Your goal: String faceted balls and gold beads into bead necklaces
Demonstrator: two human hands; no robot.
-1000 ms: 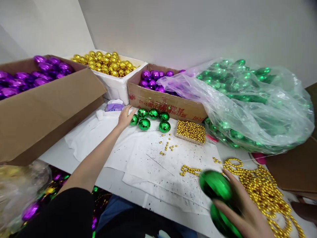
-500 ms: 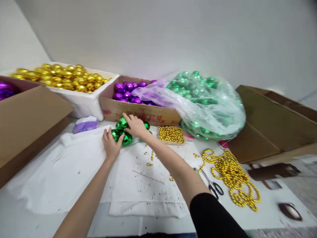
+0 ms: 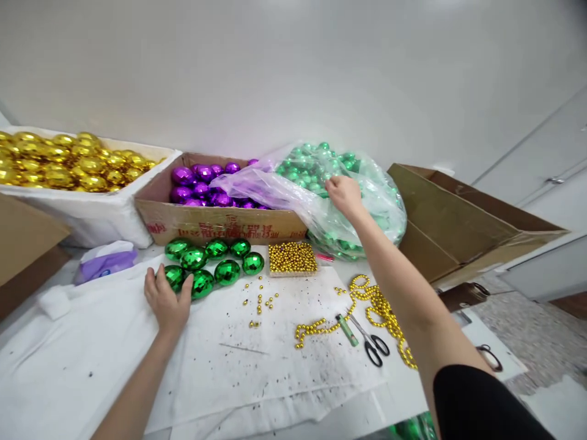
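Observation:
Several shiny green faceted balls (image 3: 227, 272) lie in two rough rows on the white cloth. My left hand (image 3: 167, 299) rests at the left end of the rows with thumb and fingers apart, touching the nearest balls and not gripping them. Farther right, my right hand (image 3: 345, 194) is over the clear plastic bag (image 3: 293, 194) of green balls. Its fingers are curled closed, and whether they pinch the film or a ball is hidden.
Purple balls (image 3: 200, 189) fill a cardboard box (image 3: 220, 223); gold balls (image 3: 59, 160) fill a white foam box (image 3: 114, 211). A tray of gold beads (image 3: 292, 260), loose beads, gold bead strings (image 3: 380, 305), a green lighter (image 3: 347, 330) and scissors (image 3: 373, 345) lie nearby. An open carton (image 3: 440, 226) stands right.
My right hand has left the green balls and moved right to the plastic bag. The green balls now sit spread in rows, my left hand still by them. The view has turned right.

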